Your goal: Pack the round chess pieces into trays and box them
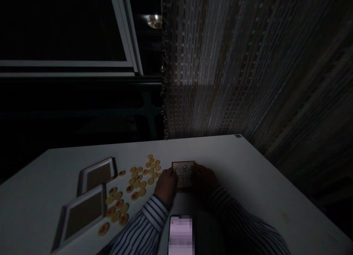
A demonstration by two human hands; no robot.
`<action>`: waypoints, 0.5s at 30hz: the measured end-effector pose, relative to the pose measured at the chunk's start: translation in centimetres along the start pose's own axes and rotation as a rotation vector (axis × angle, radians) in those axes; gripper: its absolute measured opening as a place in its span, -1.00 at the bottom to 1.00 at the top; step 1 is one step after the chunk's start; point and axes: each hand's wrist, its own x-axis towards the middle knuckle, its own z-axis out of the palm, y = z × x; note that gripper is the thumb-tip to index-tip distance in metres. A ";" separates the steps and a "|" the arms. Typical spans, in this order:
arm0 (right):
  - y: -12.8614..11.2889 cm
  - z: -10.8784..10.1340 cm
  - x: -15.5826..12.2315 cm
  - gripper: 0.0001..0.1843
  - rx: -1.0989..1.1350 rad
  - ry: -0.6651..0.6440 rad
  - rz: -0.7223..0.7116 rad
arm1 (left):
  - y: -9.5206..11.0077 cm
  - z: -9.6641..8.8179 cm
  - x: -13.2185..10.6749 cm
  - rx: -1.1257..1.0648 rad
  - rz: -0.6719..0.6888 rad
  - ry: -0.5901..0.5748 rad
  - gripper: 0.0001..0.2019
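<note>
Between my hands on the white table lies a small, flat rectangular board (184, 179) with a pale face, a brown border and dark brush-style writing. My left hand (167, 185) grips its left edge, the thumb side against it. On the opposite side my right hand (205, 177) holds the right edge, its fingers in shadow and partly over the surface. To the left are scattered many round xiangqi pieces (137, 184), some showing red or dark characters, others blank. The nearest ones lie just beside my left hand.
Two shallow rectangular trays (103, 194) with pale rims stand left of the pieces, one overlapping the other. A lit phone (180, 234) is at the near edge of the white table (234, 163). A beaded curtain (209, 63) hangs behind; the room is dark.
</note>
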 end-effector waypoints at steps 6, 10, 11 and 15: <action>-0.1 -0.9 0.1 -0.63 0.017 -0.067 0.064 | -0.8 0.2 0.9 -0.210 -0.058 0.015 -0.73; 0.1 -0.9 0.3 -0.66 0.081 -0.071 0.057 | -1.5 -0.4 1.5 -0.393 -0.135 -0.026 -0.73; 0.2 -0.9 0.3 -0.66 0.097 -0.066 0.052 | -1.6 -0.6 1.6 -0.449 -0.158 -0.034 -0.73; 0.3 -0.7 0.3 -0.67 0.120 -0.063 0.032 | -1.9 -1.3 1.9 -0.664 -0.200 -0.027 -0.72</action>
